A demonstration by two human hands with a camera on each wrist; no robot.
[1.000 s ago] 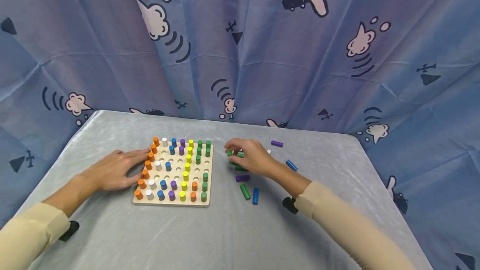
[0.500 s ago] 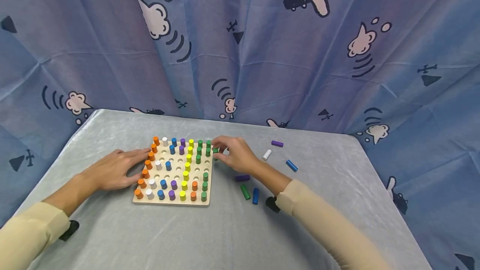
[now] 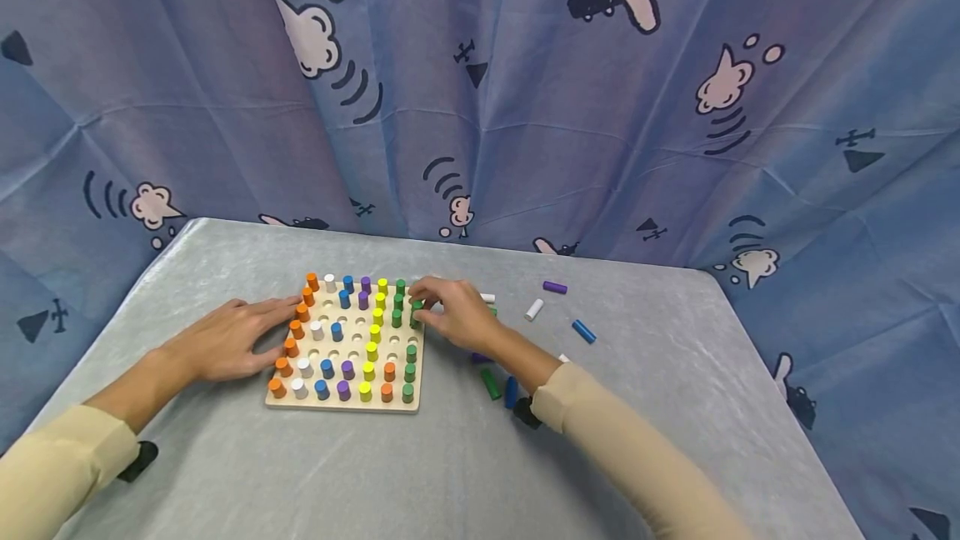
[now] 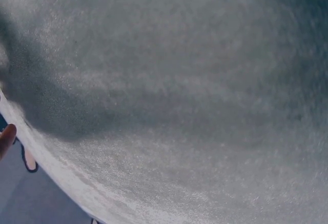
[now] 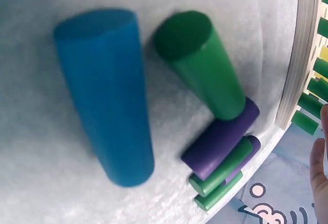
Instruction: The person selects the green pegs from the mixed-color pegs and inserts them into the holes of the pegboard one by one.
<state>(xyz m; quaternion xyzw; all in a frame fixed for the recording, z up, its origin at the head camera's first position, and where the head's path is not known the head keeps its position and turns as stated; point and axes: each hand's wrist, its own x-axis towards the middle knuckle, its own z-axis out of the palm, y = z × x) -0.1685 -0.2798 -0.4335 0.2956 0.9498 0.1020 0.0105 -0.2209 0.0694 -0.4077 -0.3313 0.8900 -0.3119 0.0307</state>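
Observation:
A square wooden pegboard (image 3: pixel 341 408) stands left of centre on the table, with orange, white, blue, purple, yellow and green pegs upright in its holes. My left hand (image 3: pixel 228 340) lies along the board's left side, fingers fairly straight and touching the edge; the left wrist view catches only a fingertip (image 4: pixel 6 138). Over the right-hand column, my right hand (image 3: pixel 461 315) pinches a green peg (image 3: pixel 416 317) between thumb and fingers. It holds the peg roughly upright at the column's upper part, hiding the board's far right corner.
Loose pegs lie right of the board: a white peg (image 3: pixel 534 310), a purple peg (image 3: pixel 555 287), a blue peg (image 3: pixel 583 332) and a green peg (image 3: pixel 491 384). The right wrist view shows several more, including a purple peg (image 5: pixel 220 142). A patterned curtain (image 3: pixel 480 107) hangs behind.
My right hand has moved left from the loose pegs to the board's right column, bringing a green peg along. The white pegs it covered now show. My left hand stays put.

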